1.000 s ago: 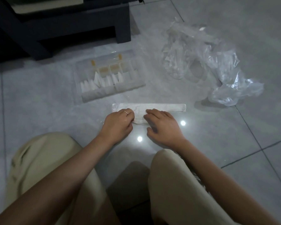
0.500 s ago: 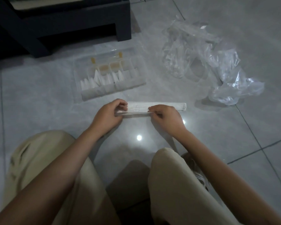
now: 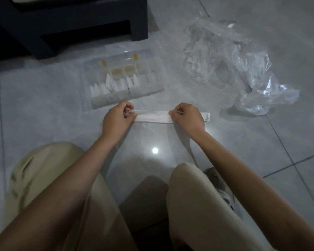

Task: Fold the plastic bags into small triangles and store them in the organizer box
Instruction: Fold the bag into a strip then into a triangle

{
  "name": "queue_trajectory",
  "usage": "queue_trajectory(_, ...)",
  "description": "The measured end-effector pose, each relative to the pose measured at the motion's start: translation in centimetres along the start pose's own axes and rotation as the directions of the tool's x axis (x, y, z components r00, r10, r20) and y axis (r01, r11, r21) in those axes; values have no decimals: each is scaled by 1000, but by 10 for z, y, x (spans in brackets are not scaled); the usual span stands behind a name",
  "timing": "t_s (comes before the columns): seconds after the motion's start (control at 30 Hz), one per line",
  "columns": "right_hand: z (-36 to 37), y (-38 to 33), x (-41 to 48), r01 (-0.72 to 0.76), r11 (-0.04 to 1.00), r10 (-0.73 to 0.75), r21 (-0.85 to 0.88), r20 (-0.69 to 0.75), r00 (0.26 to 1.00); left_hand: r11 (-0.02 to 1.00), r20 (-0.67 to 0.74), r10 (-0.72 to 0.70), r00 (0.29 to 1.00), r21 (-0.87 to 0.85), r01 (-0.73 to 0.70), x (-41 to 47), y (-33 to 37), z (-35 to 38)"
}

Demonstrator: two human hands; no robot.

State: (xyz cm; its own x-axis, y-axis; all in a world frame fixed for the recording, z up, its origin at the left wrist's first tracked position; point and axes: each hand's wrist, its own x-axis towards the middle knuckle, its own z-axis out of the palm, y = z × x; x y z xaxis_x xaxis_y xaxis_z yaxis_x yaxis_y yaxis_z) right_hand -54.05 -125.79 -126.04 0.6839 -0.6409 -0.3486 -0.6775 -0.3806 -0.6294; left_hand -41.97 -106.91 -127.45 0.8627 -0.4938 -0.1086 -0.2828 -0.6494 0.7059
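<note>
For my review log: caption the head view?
Left hand and right hand pinch a folded bag strip beside the organizer box.

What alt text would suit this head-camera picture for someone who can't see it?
A seated person's left hand and right hand pinch a long white folded bag strip low over a grey tiled floor. Beyond it lies a clear organizer box holding small white triangles, with a heap of loose clear bags to the right and dark furniture behind.
</note>
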Motion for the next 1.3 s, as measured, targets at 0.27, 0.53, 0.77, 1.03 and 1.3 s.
queue_trajectory(0.27, 3, -5, -3, -26, 999, 22, -47, -90, 996, 992, -57, 71, 996, 113, -64, 3, 0, 4)
queue_trajectory(0.53, 5, -4, -4, -32, 995, 22, -89, -120, 993, 936, -54, 190, 980, 312, -164, 2, 0, 8)
queue_trajectory(0.77, 5, -3, -4, -32, 995, 20, -97, -124, 992, 583, 507, 328, 797, 555, -593, -11, 7, 11)
queue_trajectory(1.03, 2, 9, -6, -57, 992, 35, -108, -194, 980, 631, 509, 55, 859, 649, -425, -21, -4, 3)
queue_trajectory(1.3, 44, -18, -36, 488, 706, -531, -514, 72, 844, 645, 495, 39, 868, 651, -400, -20, -2, 7)
